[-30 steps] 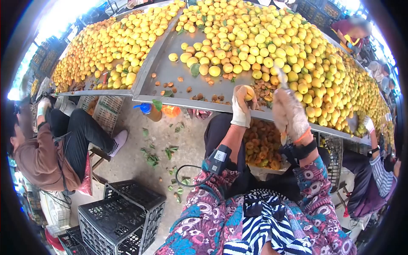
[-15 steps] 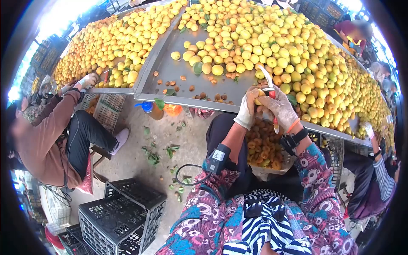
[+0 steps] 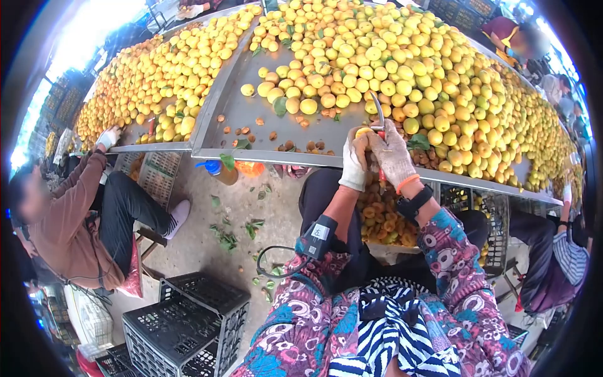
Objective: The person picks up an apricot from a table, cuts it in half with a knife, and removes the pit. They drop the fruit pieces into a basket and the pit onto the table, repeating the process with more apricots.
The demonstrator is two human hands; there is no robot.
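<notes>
My left hand (image 3: 354,162), in a whitish glove, is closed around a yellow apricot (image 3: 362,132), mostly covered by the fingers. Pressed against it, my gloved right hand (image 3: 393,156) grips a hooked knife (image 3: 377,108). Its curved blade points up and away from me, and a bit of red handle shows below the fingers. Both hands are over the near edge of a metal table (image 3: 308,133) heaped with whole apricots (image 3: 402,69). Beneath my hands, between my knees, a container holds halved apricots (image 3: 384,220).
Several brown pits (image 3: 250,137) and leaves lie on the metal. Under the edge stands a blue-capped bottle (image 3: 220,171). Black plastic crates (image 3: 182,323) sit on the floor at my left. A person in brown (image 3: 66,232) works on the left, another (image 3: 559,257) on the right.
Both hands have shifted slightly left in view and drawn together around the apricot. The knife blade has turned more upright. At left, the co-worker's gloved hand has moved left.
</notes>
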